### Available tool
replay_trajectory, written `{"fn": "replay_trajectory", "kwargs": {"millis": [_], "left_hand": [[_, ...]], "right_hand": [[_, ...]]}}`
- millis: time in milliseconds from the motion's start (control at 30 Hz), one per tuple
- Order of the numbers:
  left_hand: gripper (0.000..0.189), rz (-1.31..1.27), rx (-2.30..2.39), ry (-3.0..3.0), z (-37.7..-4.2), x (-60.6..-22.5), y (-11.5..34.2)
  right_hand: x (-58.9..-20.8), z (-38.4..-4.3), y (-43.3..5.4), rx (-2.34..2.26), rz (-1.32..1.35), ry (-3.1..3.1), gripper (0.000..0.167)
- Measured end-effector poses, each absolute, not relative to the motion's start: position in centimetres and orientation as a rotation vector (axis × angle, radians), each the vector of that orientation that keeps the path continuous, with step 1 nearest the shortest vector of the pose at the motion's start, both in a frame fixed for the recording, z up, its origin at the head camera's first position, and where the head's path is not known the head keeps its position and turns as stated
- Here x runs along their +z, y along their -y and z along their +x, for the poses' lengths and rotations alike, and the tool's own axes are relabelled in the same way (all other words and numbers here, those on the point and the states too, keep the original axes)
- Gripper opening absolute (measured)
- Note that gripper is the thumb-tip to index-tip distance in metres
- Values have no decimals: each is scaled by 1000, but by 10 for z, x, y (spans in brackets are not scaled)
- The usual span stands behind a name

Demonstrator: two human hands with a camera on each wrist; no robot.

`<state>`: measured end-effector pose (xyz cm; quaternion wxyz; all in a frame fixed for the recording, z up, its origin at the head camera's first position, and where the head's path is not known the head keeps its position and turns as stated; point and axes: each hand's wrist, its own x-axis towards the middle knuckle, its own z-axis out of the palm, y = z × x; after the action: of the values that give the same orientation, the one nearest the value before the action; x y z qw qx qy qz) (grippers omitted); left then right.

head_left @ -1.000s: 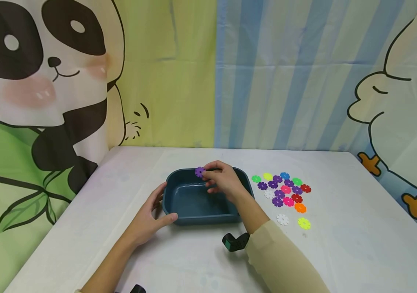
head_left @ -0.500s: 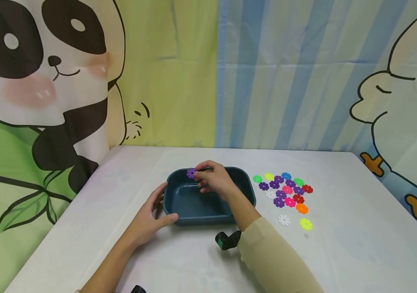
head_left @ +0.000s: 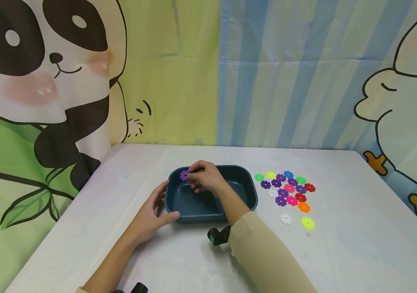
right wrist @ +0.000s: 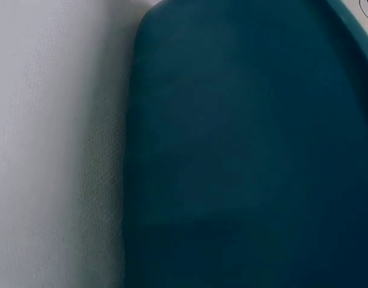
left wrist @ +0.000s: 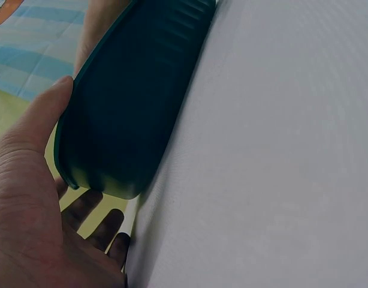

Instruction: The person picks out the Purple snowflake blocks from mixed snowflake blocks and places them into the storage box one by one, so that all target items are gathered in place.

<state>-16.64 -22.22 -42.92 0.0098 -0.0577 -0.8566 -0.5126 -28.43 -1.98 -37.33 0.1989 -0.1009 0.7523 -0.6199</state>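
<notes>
A dark teal-blue rectangular plastic tub [head_left: 197, 205] stands on the white table, centre of the head view. At its left near corner my left hand [head_left: 150, 215] holds it, thumb on the near side and fingers around the left end. In the left wrist view that thumb [left wrist: 52, 105] lies on the tub's rim. My right hand [head_left: 206, 177] is over the tub and pinches a purple snowflake disc [head_left: 184, 175] between thumb and fingers, near the far left inside. The right wrist view shows only the tub's side [right wrist: 232, 150] and tablecloth; the hand is out of it.
Right of the tub lie several loose snowflake discs in purple, pink, red, green, white and other colours, among them an orange disc [head_left: 303, 207] and a yellow disc [head_left: 308, 223]. Behind the table hangs a cartoon-printed curtain [head_left: 179, 81].
My right hand has moved left over the tub, carrying the purple snowflake disc toward the far left corner and slightly lower. The left hand has kept its place on the tub.
</notes>
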Motion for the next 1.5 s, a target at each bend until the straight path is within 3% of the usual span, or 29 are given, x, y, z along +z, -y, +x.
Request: {"fn": "replay_trajectory", "kwargs": {"millis": [967,1500], "left_hand": [[91,-217,-1584,2667,-166,-428,225],[91,-207,-1590,2661,-167,-431,223]], "right_hand": [[-382,-279,32,-1340,-258,-2328,7],[-375,-278,19,-1354,-307,-2257,18]]}}
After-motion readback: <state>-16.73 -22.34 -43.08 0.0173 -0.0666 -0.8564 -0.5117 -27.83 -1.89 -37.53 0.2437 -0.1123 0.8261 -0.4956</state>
